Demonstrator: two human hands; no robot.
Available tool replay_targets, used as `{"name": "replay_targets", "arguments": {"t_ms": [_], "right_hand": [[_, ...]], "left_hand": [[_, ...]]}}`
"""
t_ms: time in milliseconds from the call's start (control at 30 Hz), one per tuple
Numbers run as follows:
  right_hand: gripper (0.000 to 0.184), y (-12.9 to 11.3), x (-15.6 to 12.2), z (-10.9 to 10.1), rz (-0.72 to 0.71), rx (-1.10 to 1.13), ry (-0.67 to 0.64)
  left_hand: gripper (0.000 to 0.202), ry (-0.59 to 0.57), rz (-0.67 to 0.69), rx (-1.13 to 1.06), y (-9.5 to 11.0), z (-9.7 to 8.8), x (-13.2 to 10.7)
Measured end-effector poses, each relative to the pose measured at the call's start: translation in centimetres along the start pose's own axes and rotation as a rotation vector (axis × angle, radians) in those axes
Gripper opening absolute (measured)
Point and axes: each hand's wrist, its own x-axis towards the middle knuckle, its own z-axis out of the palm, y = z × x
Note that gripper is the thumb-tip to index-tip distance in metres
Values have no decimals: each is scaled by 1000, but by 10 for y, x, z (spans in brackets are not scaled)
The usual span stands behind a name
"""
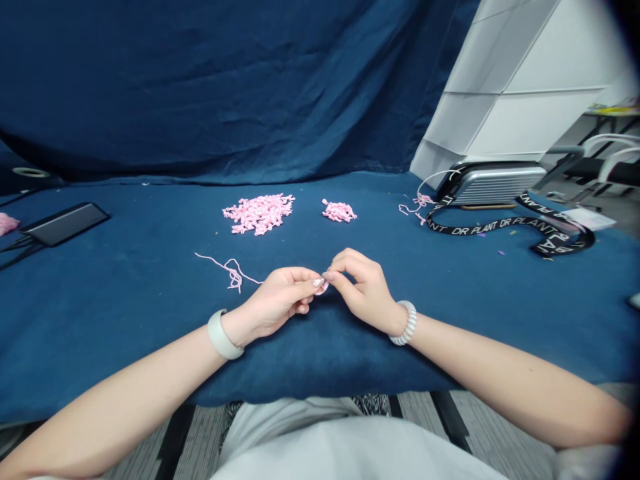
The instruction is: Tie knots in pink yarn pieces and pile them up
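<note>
My left hand [287,297] and my right hand [357,283] meet over the front part of the blue cloth, thumbs and fingers pinched tip to tip. A small bit of pink yarn [324,288] shows between the fingertips, mostly hidden by them. From behind my left hand a thin pink yarn tail [234,272] runs out to the left and lies in loose loops on the cloth. Beyond my hands lie a larger heap of small pink yarn pieces [260,213] and, to its right, a smaller pink heap [339,211].
A black power bank [66,223] with cables lies at the left. At the right stand a silver ridged case [500,185] and a black lettered strap [470,230], beside a pink yarn scrap [423,200]. A blue curtain [225,87] hangs behind the blue-covered table [150,320].
</note>
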Motion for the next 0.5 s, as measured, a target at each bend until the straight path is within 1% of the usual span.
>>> {"name": "replay_targets", "arguments": {"t_ms": [100, 200, 333, 433, 500], "right_hand": [[20, 1, -1, 0, -84, -37, 3], [18, 2, -1, 1, -146, -81, -10], [17, 0, -2, 1, -203, -75, -62], [18, -2, -2, 1, -179, -18, -153], [20, -3, -2, 1, -102, 54, -252]], "left_hand": [[22, -1, -68, 38, 2, -1, -1], [22, -30, -113, 82, 2, -1, -2], [21, -78, -177, 154, 3, -3, -2], [21, -96, -200, 225, 2, -6, -1], [22, -102, -185, 274, 1, -8, 0]]}}
